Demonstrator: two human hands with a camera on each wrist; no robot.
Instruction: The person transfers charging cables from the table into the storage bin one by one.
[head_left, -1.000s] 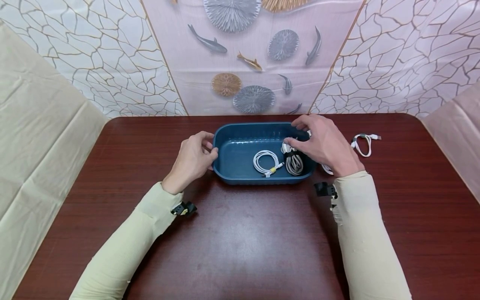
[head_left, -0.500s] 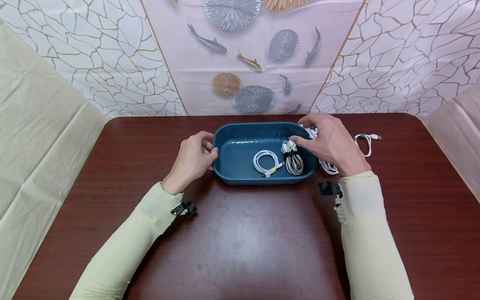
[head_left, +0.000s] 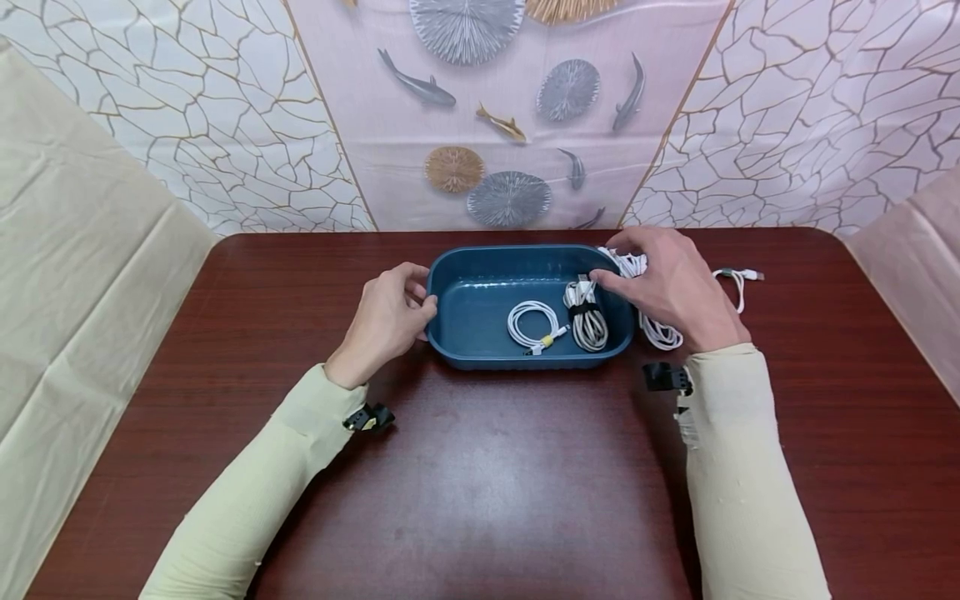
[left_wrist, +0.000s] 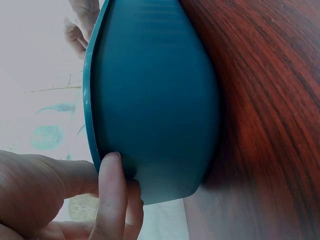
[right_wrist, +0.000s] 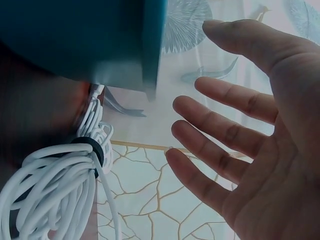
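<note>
- Dark red wood-grain table (head_left: 480, 483), filling the lower and middle frame of the head view.
- Printed backdrop (head_left: 247, 100) across the top, with cracked-line panels and a central strip of fish and discs.
- Blue bin (head_left: 468, 321), upright on the table at the centre of the frame.
- Pale sleeves (head_left: 738, 492), reaching in from the lower left and lower right.
- Right hand (head_left: 667, 287), right of centre, over the bin's right end. The right wrist view shows its fingers apart and nearly straight, with nothing in its hold.
- Left hand (head_left: 386, 317), left of centre, pinching the bin's left rim, one finger against the outer wall.
- White cable bundle (right_wrist: 55, 175), bound with a black strap, on the table just beside the bin's right end; the right hand partly hides it in the head view.
- Grey-white cable bundle (head_left: 590, 332), black-banded, inside the bin at its right.
- Coiled white cable (head_left: 511, 322), inside the bin, left of that bundle, with a yellow tie (head_left: 547, 340).
- Short white cable (head_left: 742, 274), at the table's upper right, partly hidden behind the right hand.
</note>
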